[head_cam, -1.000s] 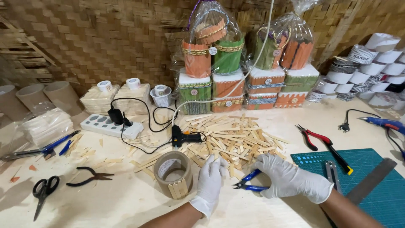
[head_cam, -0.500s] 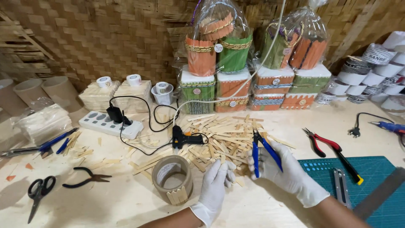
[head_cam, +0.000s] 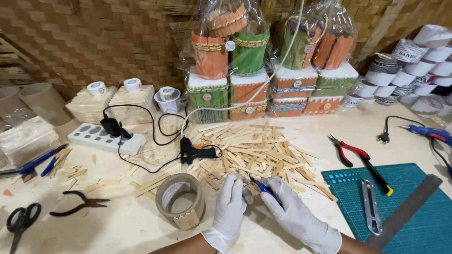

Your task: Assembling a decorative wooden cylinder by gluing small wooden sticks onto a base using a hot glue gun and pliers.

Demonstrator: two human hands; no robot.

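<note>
At stick pile (head_cam: 249, 153) edge: right hand (head_cam: 296, 214) fingers clamped on blue-handled cutters (head_cam: 263, 188); left hand (head_cam: 230, 209) fingers pinched beside jaws.

Gloved right hand (head_cam: 294, 214) grips blue-handled cutters (head_cam: 264, 189) beside left hand (head_cam: 230, 207), near wooden sticks (head_cam: 254, 153).

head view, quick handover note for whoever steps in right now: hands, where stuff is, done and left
Left hand: gloved, pinching a small stick piece at the cutter tip.
Right hand: gloved, gripping the blue-handled cutter.
Cardboard ring sits just left of the hands, a few sticks glued on its front; the rest is bare.
Stick pile lies just beyond the hands, glue gun at its left edge.
Left: most of the ring uncovered.
</note>
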